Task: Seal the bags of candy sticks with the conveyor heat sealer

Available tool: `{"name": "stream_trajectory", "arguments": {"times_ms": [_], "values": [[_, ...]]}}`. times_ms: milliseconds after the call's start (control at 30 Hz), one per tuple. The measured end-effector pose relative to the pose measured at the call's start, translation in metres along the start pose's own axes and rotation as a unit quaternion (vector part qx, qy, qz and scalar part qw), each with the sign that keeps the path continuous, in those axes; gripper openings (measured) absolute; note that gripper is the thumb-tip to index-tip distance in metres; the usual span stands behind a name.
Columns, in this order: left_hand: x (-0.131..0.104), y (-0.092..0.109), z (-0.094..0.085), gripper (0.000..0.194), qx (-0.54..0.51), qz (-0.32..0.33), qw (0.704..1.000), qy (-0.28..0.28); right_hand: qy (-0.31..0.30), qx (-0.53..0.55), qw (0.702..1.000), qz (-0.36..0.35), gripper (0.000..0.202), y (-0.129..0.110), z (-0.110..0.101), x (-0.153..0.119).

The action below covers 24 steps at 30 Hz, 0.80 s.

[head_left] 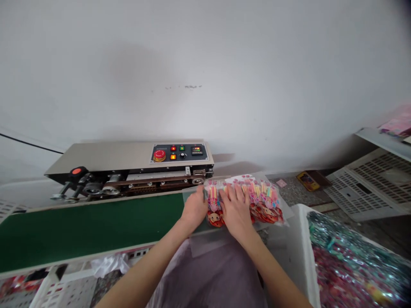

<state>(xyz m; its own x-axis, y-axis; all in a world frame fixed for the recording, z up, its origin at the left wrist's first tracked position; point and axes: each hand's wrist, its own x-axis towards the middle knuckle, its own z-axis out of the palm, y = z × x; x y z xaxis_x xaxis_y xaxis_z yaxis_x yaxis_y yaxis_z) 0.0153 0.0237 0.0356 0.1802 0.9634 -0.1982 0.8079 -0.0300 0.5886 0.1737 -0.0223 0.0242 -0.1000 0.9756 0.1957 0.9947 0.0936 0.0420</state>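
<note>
Clear plastic bags [268, 201] lie in an overlapping row at the right end of a green conveyor belt [105, 224]. Inside them show pastel-striped sticks and red cartoon faces. My left hand [195, 208] is closed at the left edge of the nearest bag, its thumb pointing toward the machine; most of its fingers are hidden. Spread across the middle bags is my right hand [236, 209], fingers apart and pressing on the plastic. A band sealing machine [122, 158] stands behind the belt, its front wheel just beyond my left hand.
A control panel [180, 153] carries a red stop button and lit switches. To the right, a white foam box [303, 239] holds many shiny packets. Grey plastic crates [362, 188] and a small carton [311, 180] lie farther back. The wall [205, 85] rises behind the machine.
</note>
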Motion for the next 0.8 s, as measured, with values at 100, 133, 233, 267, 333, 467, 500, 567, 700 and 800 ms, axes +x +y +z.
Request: {"name": "stream_trajectory", "arguments": {"times_ms": [100,133,233,267,333,467,500,567,700,800], "values": [[-0.012,0.001,0.005,0.038,0.057,0.057,0.996,0.036,-0.014,0.020,1.000,-0.004,0.046,-0.003,0.001,0.002],[-0.016,0.000,0.007,0.038,0.089,0.102,0.989,0.052,-0.016,0.026,1.000,0.000,0.047,-0.004,0.002,0.002],[-0.023,-0.007,0.015,0.043,0.185,0.247,0.947,0.091,-0.015,0.038,0.999,0.015,0.048,-0.003,0.004,0.005],[-0.023,-0.012,0.018,0.048,0.202,0.271,0.936,0.096,-0.017,0.040,0.999,0.017,0.047,-0.002,0.004,0.006],[-0.022,-0.022,0.022,0.055,0.226,0.286,0.926,0.097,-0.026,0.040,0.999,0.021,0.043,-0.001,0.004,0.008],[-0.020,-0.038,0.028,0.059,0.232,0.281,0.926,0.095,-0.017,0.034,0.999,0.010,0.046,-0.006,0.001,0.008],[-0.020,-0.040,0.028,0.059,0.227,0.280,0.928,0.095,-0.013,0.036,0.999,-0.004,0.047,-0.009,0.001,0.008],[-0.022,-0.042,0.029,0.059,0.213,0.279,0.932,0.092,-0.013,0.042,0.998,-0.039,0.046,-0.013,0.000,0.007],[-0.026,-0.044,0.028,0.057,0.190,0.281,0.936,0.094,-0.020,0.034,0.999,-0.026,0.043,-0.014,0.001,0.006],[-0.025,-0.044,0.025,0.052,0.185,0.278,0.938,0.097,-0.027,0.022,0.999,0.007,0.044,-0.010,0.003,0.007]]}}
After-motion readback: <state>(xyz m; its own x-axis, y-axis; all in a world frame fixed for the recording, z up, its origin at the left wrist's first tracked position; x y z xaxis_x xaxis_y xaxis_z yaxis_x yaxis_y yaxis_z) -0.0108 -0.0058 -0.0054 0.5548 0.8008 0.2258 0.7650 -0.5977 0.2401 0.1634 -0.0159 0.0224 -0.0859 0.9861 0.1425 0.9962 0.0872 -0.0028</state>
